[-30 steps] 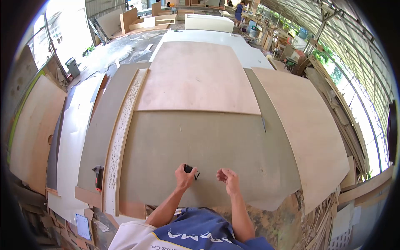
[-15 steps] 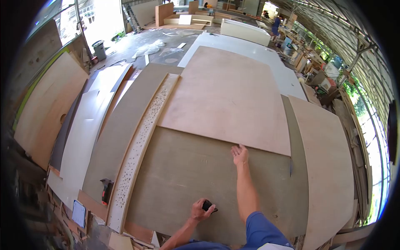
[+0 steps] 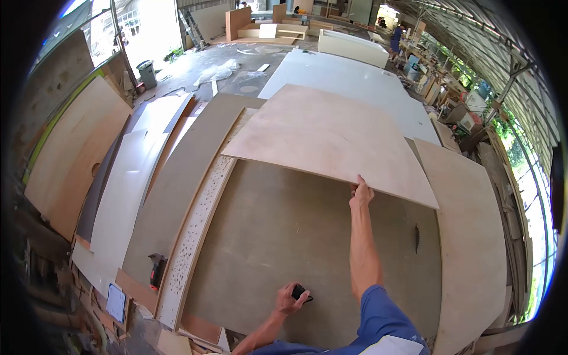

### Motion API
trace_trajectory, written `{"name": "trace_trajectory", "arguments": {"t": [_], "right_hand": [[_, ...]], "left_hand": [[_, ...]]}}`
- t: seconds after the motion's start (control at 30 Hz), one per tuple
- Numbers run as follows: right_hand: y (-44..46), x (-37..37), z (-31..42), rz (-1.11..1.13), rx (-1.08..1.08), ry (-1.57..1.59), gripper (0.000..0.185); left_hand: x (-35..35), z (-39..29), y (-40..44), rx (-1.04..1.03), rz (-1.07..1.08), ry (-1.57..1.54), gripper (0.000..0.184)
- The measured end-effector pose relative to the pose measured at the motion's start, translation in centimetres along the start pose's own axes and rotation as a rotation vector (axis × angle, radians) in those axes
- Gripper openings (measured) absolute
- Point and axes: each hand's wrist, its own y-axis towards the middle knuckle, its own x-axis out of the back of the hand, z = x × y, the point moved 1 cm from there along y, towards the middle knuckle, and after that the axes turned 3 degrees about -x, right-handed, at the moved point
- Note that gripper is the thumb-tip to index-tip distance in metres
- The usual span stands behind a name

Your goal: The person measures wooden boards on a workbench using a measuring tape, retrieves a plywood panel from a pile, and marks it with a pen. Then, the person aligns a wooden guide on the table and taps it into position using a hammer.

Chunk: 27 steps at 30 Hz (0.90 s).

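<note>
My right hand (image 3: 361, 194) grips the near edge of a pale pinkish plywood sheet (image 3: 331, 133), thumb on top and fingers curled under. That near edge is lifted off the grey-brown board (image 3: 278, 231) beneath it. My left hand (image 3: 288, 300) is closed around a small black tape measure (image 3: 299, 292), low over the grey-brown board. A dark, thin serrated object (image 3: 416, 238) lies on the board to the right of my right hand. Left of the board runs a long speckled strip (image 3: 192, 245) with raised wooden edges.
A hammer (image 3: 157, 271) with a red and black handle lies left of the strip. Another plywood sheet (image 3: 464, 236) is on the right. White panels (image 3: 127, 195) stand at the left, and a white sheet (image 3: 349, 83) lies beyond. A person (image 3: 396, 40) is far back.
My right hand has taken hold of the plywood's near edge and raised it. The dark serrated object now shows fully. My left hand keeps the tape measure; the view had swung earlier.
</note>
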Motion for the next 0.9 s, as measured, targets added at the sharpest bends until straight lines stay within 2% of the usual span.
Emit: {"name": "trace_trajectory", "arguments": {"t": [0.13, 0.2, 0.27, 0.3, 0.37, 0.6, 0.7, 0.8, 0.87, 0.9], "right_hand": [[-3.7, 0.1, 4.0, -0.013, 0.127, 0.06, 0.015], [-7.5, 2.7, 5.1, 0.045, 0.116, 0.078, 0.016], [-11.8, 6.2, 5.7, 0.068, 0.056, 0.016, 0.018], [-13.7, 8.1, 5.6, 0.089, 0.045, 0.024, 0.018], [-18.1, 11.9, 6.0, 0.1, -0.013, -0.012, 0.019], [-31.6, 22.0, 5.5, 0.14, -0.12, 0.041, 0.011], [-36.1, 25.5, 5.2, 0.164, -0.248, 0.054, 0.01], [-39.4, 28.6, 5.5, 0.212, -0.351, 0.087, 0.011], [-39.7, 31.8, 4.5, 0.235, -0.419, 0.091, 0.009], [-39.9, 33.0, 4.3, 0.234, -0.476, 0.08, 0.011]], "left_hand": [[0.1, -0.3, 0.0, 0.019, -0.05, 0.014, 0.035], [-0.1, -0.2, -0.3, 0.017, -0.056, 0.031, 0.035], [0.0, 0.2, -0.6, 0.146, -0.098, 0.231, 0.038], [0.5, 0.1, -0.6, 0.133, -0.09, 0.221, 0.038], [2.4, -0.1, -1.6, 0.419, 0.072, 0.469, 0.041], [5.2, -1.4, -6.3, 0.171, 0.21, 0.568, 0.039], [4.4, -2.7, -8.3, 0.141, 0.284, 0.437, 0.035], [2.9, -1.8, -9.7, 0.021, 0.239, 0.421, 0.033], [2.2, 0.0, -10.9, -0.184, -0.002, 0.513, 0.035], [1.9, 3.1, -11.8, -0.074, 0.141, 0.334, 0.042]]}}
